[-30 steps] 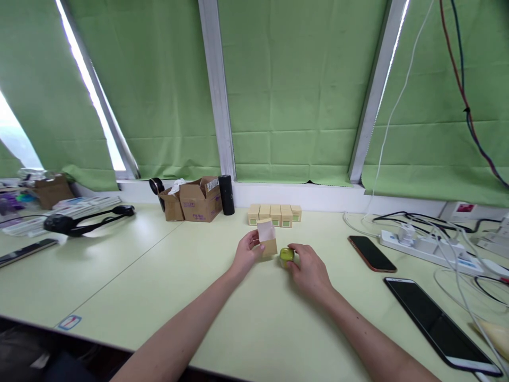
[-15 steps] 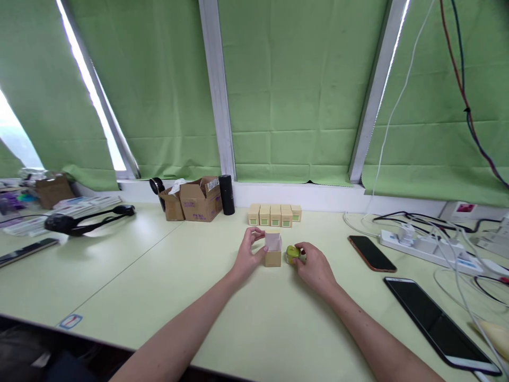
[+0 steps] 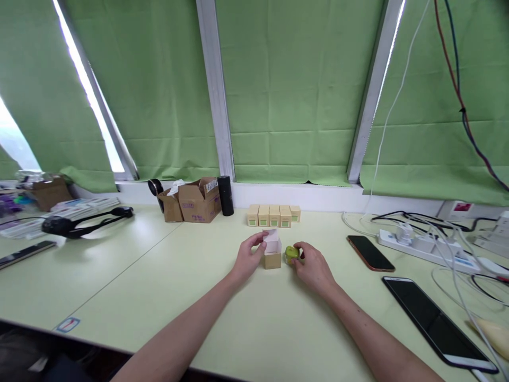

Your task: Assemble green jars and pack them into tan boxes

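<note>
A small tan cardboard box [image 3: 272, 260] stands on the table with its lid up, showing a pale inside. My left hand [image 3: 249, 254] is closed on its left side, thumb and fingers at the raised lid. Just right of the box is a small green-lidded jar [image 3: 292, 254], its lower part paler. My right hand [image 3: 312, 264] grips the jar from the right between thumb and fingers. A narrow gap separates jar and box. The contents of the box are hidden from here.
Several small tan boxes [image 3: 274, 216] stand in a row behind. Brown cartons [image 3: 200, 204] and a black cylinder [image 3: 225, 196] are at back left. To the right lie a phone [image 3: 370, 252], a larger black-screened device [image 3: 439, 321] and a power strip [image 3: 429, 249] with cables. A black headset [image 3: 85, 220] lies left.
The lid of the small box leans further back and left, with my left fingers on it. My right hand and the jar stay nearly in place. The view has shifted slightly.
</note>
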The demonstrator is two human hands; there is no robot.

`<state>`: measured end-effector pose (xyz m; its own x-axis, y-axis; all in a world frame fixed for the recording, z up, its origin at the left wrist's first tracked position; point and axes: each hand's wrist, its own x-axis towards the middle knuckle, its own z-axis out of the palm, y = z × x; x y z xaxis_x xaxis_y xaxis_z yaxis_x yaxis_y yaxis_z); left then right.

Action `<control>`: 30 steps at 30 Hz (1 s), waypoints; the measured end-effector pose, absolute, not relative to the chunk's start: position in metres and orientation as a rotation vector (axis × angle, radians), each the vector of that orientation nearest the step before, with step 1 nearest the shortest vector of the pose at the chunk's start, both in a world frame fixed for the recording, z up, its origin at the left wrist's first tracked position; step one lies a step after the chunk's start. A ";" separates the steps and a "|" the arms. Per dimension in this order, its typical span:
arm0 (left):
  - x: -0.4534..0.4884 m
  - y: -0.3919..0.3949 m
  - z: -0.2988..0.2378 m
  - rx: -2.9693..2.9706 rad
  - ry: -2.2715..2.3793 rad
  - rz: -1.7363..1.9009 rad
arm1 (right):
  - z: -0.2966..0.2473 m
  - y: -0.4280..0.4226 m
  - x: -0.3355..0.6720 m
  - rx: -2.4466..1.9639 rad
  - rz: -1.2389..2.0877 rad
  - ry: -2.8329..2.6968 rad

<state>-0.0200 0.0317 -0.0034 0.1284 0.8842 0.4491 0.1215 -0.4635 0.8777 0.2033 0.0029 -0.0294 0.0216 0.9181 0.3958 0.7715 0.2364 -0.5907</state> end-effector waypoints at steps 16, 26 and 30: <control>-0.022 0.030 0.001 1.439 0.815 1.278 | -0.002 -0.009 0.203 -1.173 0.381 -1.380; -0.014 0.019 0.003 1.489 0.718 1.168 | 0.002 -0.026 0.184 -0.885 0.509 -1.429; -0.014 0.018 0.004 1.474 0.698 1.164 | 0.003 -0.029 0.183 -0.936 0.481 -1.532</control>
<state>-0.0142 0.0181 0.0041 0.3484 0.8911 0.2907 -0.1638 -0.2475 0.9549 0.1825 -0.0287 0.0030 0.0420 0.7808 0.6234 0.2847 0.5887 -0.7566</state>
